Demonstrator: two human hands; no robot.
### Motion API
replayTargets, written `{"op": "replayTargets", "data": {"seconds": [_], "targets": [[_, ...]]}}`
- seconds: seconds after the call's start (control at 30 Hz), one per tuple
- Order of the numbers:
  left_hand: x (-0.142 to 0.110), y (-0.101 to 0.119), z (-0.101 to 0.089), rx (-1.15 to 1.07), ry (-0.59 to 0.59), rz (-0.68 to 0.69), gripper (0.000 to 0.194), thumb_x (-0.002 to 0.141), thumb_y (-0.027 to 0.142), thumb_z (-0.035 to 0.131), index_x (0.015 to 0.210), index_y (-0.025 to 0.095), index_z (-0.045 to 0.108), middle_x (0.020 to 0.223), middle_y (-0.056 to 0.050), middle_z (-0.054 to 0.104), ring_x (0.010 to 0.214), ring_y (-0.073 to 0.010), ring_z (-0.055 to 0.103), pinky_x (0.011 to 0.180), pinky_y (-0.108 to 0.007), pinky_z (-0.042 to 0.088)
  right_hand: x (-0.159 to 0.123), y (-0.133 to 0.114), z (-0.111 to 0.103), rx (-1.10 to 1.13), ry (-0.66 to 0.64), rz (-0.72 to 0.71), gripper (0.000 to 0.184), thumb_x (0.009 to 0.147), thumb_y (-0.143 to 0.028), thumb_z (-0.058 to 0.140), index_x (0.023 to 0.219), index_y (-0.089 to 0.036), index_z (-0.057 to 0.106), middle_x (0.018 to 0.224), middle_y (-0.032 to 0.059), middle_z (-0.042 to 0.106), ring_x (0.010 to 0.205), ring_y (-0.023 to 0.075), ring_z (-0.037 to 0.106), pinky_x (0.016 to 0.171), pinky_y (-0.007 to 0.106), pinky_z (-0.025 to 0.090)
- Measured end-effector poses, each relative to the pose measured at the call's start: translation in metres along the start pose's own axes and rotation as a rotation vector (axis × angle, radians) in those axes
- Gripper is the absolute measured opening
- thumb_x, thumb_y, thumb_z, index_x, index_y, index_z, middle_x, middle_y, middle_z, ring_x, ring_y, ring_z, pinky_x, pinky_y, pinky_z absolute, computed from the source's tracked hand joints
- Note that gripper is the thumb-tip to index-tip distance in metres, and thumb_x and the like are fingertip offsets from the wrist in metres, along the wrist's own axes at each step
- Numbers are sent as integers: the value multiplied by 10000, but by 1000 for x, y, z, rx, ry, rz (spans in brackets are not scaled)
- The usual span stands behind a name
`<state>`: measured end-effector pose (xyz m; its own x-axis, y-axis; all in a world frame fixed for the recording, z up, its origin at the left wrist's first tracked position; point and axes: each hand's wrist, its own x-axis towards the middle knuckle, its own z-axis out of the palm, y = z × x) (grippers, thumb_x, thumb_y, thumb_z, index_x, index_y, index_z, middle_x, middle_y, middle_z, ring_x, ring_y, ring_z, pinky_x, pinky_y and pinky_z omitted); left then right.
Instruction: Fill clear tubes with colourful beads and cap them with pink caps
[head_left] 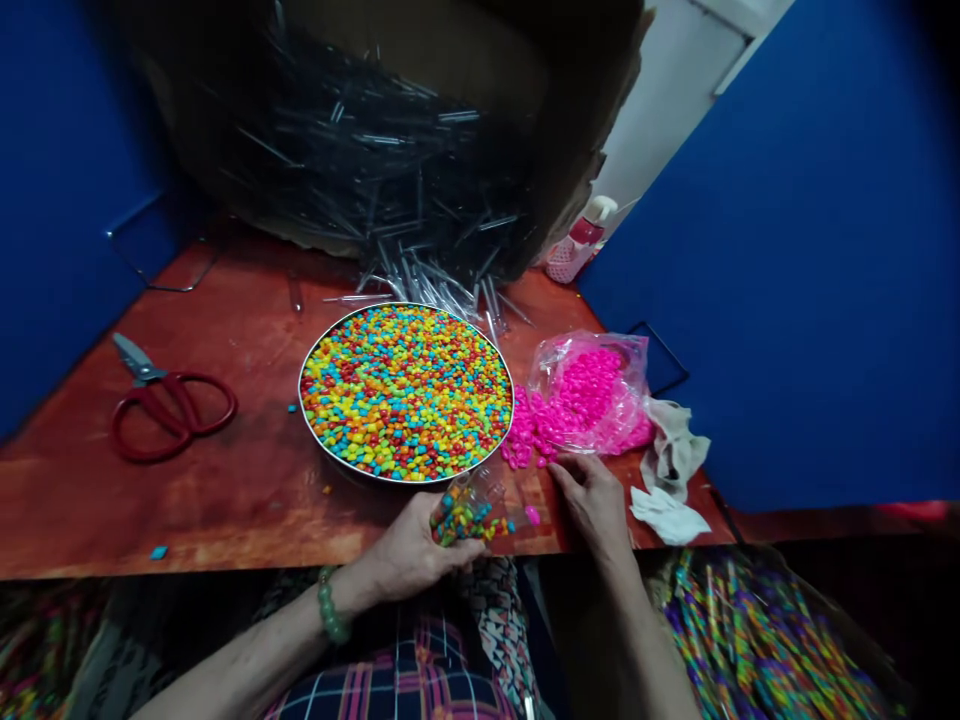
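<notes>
My left hand (pixel 411 548) is closed around a bundle of clear plastic tubes (pixel 472 500) that hold small multicoloured candies. It is just in front of a round metal-rimmed basin (pixel 301 400), heaped with candies (pixel 409 390) in yellow, red, orange, green and blue. At the near edge of a pile of small bright pink pieces (pixel 525 430), my right hand (pixel 596 500) has its thumb and forefinger brought together; whatever is between the tips is too small to make out. More pink pieces fill an open clear bag (pixel 637 350) behind that hand. One lone pink piece (pixel 532 514) lies between my hands.
Red-handled scissors (pixel 172 410) lie at left on the red tabletop (pixel 255 500). Behind the basin, a large cardboard box (pixel 585 130) spills empty clear tubes (pixel 420 280). A pink bottle (pixel 577 245), a crumpled cloth (pixel 675 440) and white tissue (pixel 670 515) are at right. Filled tubes (pixel 750 630) lie below.
</notes>
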<state>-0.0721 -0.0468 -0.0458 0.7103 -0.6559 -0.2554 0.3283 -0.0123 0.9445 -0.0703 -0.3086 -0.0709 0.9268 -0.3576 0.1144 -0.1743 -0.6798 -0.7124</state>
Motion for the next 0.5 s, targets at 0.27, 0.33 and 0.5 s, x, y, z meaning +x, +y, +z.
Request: {"op": "replayTargets", "data": {"seconds": [0.27, 0.33, 0.5], "targets": [[-2, -3, -3, 4, -38, -3, 276, 734, 358, 678, 704, 103, 577, 610, -22, 606, 551, -88, 520, 548, -197, 419, -25, -6, -4, 140, 5, 96, 401, 750, -516, 629, 855, -134, 687, 727, 86, 692, 651, 206, 625, 654, 354, 503], [-2, -4, -4, -50, -64, -13, 298, 732, 381, 690, 756, 96, 604, 652, -37, 634, 546, -90, 539, 546, -201, 441, -34, -12, -6, 349, -54, 187, 393, 720, -496, 695, 876, -135, 688, 741, 86, 714, 672, 212, 666, 656, 344, 539], [-1, -3, -5, -151, -153, -43, 362, 734, 426, 701, 839, 86, 637, 733, -70, 672, 540, -84, 553, 527, -192, 446, -42, -45, -12, 646, -357, 232, 270, 671, -361, 795, 807, -158, 682, 773, 60, 721, 691, 197, 691, 654, 302, 563]]}}
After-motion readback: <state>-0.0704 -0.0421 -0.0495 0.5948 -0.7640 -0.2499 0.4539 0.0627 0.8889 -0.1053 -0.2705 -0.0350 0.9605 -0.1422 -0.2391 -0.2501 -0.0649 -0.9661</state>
